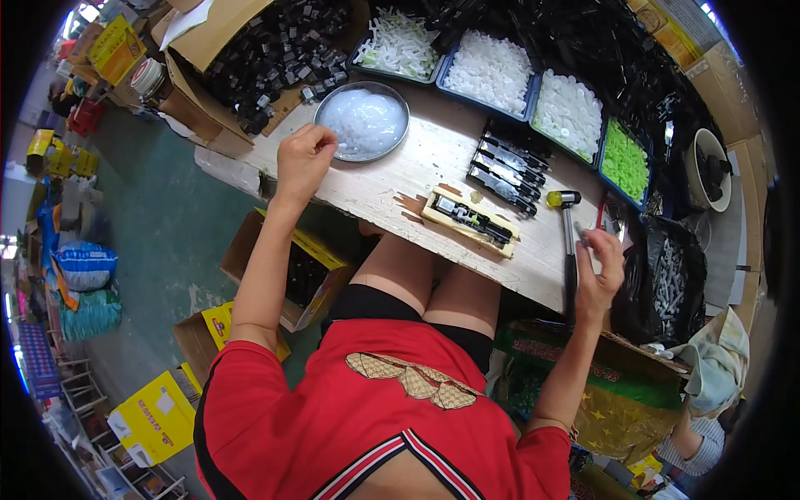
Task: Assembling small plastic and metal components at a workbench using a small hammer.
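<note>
My left hand is closed in a pinch at the near-left rim of a round metal dish. Inside the dish lies a glossy, whitish translucent mass. Whatever those fingertips hold is too small to make out. My right hand is raised over the table's right side with its fingers curled together, and their contents are unclear. Just left of it lies a hammer with a yellow-and-black head. Between my hands, a wooden fixture holds a black mechanism with a green part. Several similar black parts lie in a row behind it.
Trays of white pieces, white round pieces and green pieces line the back. A cardboard box of black parts stands at left, a bucket at right. Another person's arm shows at lower right.
</note>
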The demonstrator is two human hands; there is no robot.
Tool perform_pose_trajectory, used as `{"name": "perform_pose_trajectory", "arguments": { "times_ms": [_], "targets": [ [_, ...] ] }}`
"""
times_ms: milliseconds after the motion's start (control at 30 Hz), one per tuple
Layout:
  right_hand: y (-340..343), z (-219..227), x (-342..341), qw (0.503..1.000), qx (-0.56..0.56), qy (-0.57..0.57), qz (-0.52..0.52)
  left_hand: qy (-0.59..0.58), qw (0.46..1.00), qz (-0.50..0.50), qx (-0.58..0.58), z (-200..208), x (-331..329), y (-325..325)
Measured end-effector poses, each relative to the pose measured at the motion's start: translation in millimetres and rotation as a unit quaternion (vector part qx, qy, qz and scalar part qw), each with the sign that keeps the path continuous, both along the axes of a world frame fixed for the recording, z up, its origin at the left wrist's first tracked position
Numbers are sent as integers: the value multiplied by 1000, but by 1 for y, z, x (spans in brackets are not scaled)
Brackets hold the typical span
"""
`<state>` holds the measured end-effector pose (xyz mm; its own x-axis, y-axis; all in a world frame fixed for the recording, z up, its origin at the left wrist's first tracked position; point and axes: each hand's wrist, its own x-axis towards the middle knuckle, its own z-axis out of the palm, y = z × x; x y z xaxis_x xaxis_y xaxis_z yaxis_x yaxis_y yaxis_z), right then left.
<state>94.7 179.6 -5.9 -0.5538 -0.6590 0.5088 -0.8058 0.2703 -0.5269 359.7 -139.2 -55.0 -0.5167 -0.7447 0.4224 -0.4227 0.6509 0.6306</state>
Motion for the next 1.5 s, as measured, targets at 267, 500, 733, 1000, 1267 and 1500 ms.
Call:
{"name": "perform_pose_trajectory", "arguments": {
  "times_ms": [267, 500, 733, 1000, 1267, 1500],
  "targets": [
    [-74, -11, 56, 980, -33, -8, 196, 249, 848, -201, 423, 24, -36, 64],
    [-77, -8, 58, 980, -33, -3, 196, 233, 807, -271, 471, 25, -61, 90],
    [-76, -9, 57, 981, -22, 11, 190, 218, 822, -273, 450, 26, -65, 97],
    [-77, -6, 58, 980, -14, 49, 193, 208, 865, -276, 363, 27, -67, 106],
    [-71, -13, 60, 957, -24, 208, 201, 171, 742, -269, 590, 29, -70, 102],
    [-66, -19, 58, 956, -21, 209, 203, 109, 649, -260, 707, 24, -80, 94]
  ]
}}
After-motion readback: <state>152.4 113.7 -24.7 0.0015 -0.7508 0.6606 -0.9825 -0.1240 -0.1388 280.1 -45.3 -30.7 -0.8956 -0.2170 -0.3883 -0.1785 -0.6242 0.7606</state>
